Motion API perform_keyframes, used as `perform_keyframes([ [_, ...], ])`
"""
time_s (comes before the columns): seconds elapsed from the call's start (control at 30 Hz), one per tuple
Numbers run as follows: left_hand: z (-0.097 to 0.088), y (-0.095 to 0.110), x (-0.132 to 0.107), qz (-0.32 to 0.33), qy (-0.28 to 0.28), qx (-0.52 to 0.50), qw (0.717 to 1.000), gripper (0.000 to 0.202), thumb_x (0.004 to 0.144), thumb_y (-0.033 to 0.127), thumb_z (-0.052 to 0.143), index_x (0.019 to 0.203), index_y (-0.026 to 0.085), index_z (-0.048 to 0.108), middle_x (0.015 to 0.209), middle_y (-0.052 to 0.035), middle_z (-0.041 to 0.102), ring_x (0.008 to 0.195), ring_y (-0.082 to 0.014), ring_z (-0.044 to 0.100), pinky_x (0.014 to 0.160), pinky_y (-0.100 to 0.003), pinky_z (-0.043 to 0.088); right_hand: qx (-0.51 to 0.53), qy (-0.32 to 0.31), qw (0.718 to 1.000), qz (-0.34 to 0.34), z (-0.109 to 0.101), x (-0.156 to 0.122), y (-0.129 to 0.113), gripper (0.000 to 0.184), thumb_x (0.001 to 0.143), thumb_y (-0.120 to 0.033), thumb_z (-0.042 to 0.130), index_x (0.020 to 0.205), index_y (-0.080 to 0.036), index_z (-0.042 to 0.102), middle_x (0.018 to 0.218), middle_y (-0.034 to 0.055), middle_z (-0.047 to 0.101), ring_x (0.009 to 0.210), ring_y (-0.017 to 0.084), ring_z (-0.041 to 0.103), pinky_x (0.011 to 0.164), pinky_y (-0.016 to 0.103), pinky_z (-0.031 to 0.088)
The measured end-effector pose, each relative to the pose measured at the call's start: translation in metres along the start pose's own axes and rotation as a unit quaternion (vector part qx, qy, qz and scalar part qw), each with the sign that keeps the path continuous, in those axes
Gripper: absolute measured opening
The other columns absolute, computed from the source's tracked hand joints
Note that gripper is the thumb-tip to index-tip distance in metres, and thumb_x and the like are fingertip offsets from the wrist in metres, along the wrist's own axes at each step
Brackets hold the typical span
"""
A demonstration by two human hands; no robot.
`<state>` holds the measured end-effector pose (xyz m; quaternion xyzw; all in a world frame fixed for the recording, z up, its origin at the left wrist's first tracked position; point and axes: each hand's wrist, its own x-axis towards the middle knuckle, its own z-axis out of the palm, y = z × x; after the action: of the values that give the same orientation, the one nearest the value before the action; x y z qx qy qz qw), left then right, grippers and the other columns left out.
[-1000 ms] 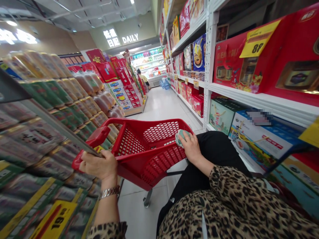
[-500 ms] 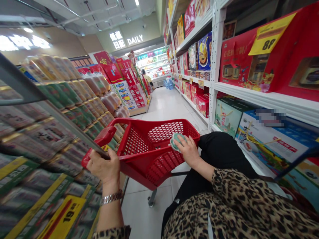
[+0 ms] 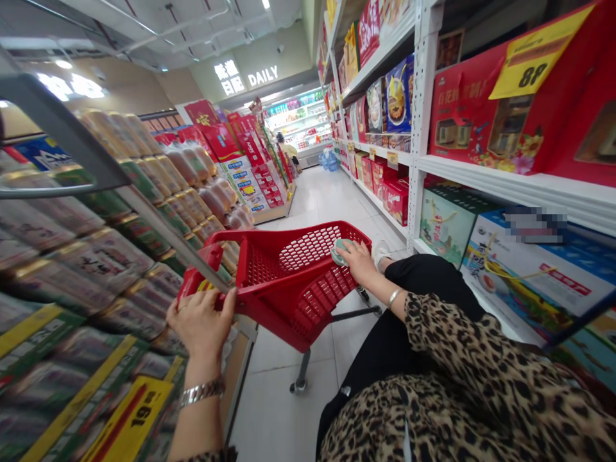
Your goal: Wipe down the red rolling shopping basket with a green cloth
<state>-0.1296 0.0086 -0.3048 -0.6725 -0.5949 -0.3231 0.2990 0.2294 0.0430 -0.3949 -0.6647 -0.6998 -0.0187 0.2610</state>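
Observation:
The red shopping cart point(image 3: 283, 301) stands slightly tilted in the view, and its basket looks bare inside. My left hand point(image 3: 205, 321) is closed over the cart's red handle point(image 3: 192, 279). Beside its thumb ends a grey metal pole point(image 3: 163, 231), which slants up to a grey loop at upper left; whether my fingers touch it I cannot tell. On the basket's right rim, my right hand point(image 3: 359, 260) presses a folded green-and-white cloth point(image 3: 339, 250), its fingers closed over it.
Stacked canned-drink packs point(image 3: 96, 263) rise close on my left, with a yellow price tag point(image 3: 135, 417). White shelves point(image 3: 481, 173) holding red gift boxes point(image 3: 481, 122) line the right side. The tiled aisle point(image 3: 317, 192) leads to a lit cooler, with a person point(image 3: 289, 151) farther off.
My right hand has slid the cloth farther along the rim, away from me. My left hand has shifted a little on the handle, and the cart has swung slightly.

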Motion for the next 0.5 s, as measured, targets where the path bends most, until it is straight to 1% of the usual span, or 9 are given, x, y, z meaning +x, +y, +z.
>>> perform_keyframes([
  [0.1, -0.003, 0.02, 0.0, -0.007, -0.007, 0.019, 1.0, 0.043, 0.089, 0.056, 0.049, 0.07, 0.021, 0.064, 0.075, -0.0099, 0.068, 0.082, -0.0265, 0.058, 0.102, -0.049, 0.033, 0.019, -0.002, 1.0, -0.011, 0.004, 0.008, -0.011, 0.051, 0.096, -0.005, 0.042, 0.136, -0.028, 0.063, 0.155, 0.008, 0.049, 0.141, 0.03, 0.044, 0.119, 0.055, 0.028],
  [0.2, -0.008, 0.045, -0.003, -0.006, -0.01, 0.025, 1.0, 0.045, 0.091, 0.056, 0.049, 0.074, 0.02, 0.068, 0.078, -0.0113, 0.071, 0.083, -0.0271, 0.059, 0.101, -0.051, 0.03, 0.04, -0.011, 0.999, -0.028, 0.008, 0.011, -0.031, 0.058, 0.092, 0.0, 0.044, 0.138, -0.029, 0.062, 0.156, 0.0064, 0.048, 0.142, 0.028, 0.044, 0.119, 0.052, 0.028],
  [0.27, -0.009, 0.063, -0.009, 0.0, 0.004, 0.01, 1.0, 0.041, 0.091, 0.054, 0.051, 0.084, 0.019, 0.072, 0.082, -0.0124, 0.074, 0.085, -0.0284, 0.061, 0.101, -0.052, 0.029, 0.068, -0.01, 0.997, -0.043, 0.008, 0.012, -0.045, 0.062, 0.089, 0.002, 0.045, 0.138, -0.03, 0.062, 0.156, 0.0063, 0.048, 0.142, 0.028, 0.044, 0.119, 0.052, 0.029],
  [0.37, -0.012, 0.087, -0.018, 0.029, 0.038, -0.044, 0.998, 0.039, 0.09, 0.048, 0.056, 0.11, 0.018, 0.07, 0.098, -0.0145, 0.077, 0.091, -0.0288, 0.065, 0.1, -0.051, 0.032, 0.131, 0.009, 0.989, -0.072, 0.003, 0.009, -0.061, 0.065, 0.084, 0.005, 0.046, 0.137, -0.028, 0.063, 0.156, 0.0083, 0.048, 0.141, 0.027, 0.045, 0.119, 0.053, 0.029],
  [0.43, -0.017, 0.097, -0.021, 0.049, 0.071, -0.098, 0.991, 0.041, 0.091, 0.043, 0.058, 0.122, 0.018, 0.066, 0.113, -0.0157, 0.075, 0.098, -0.0278, 0.068, 0.099, -0.046, 0.038, 0.175, 0.027, 0.98, -0.086, -0.002, 0.005, -0.065, 0.068, 0.08, 0.006, 0.046, 0.136, -0.027, 0.064, 0.154, 0.0087, 0.05, 0.141, 0.026, 0.046, 0.119, 0.051, 0.032],
  [0.5, -0.023, 0.1, -0.02, 0.064, 0.104, -0.157, 0.98, 0.038, 0.092, 0.037, 0.059, 0.125, 0.019, 0.064, 0.123, -0.0151, 0.072, 0.107, -0.0257, 0.068, 0.098, -0.042, 0.043, 0.231, 0.042, 0.968, -0.093, -0.008, -0.001, -0.067, 0.07, 0.077, 0.007, 0.045, 0.135, -0.027, 0.065, 0.153, 0.0074, 0.052, 0.139, 0.022, 0.049, 0.118, 0.045, 0.036],
])
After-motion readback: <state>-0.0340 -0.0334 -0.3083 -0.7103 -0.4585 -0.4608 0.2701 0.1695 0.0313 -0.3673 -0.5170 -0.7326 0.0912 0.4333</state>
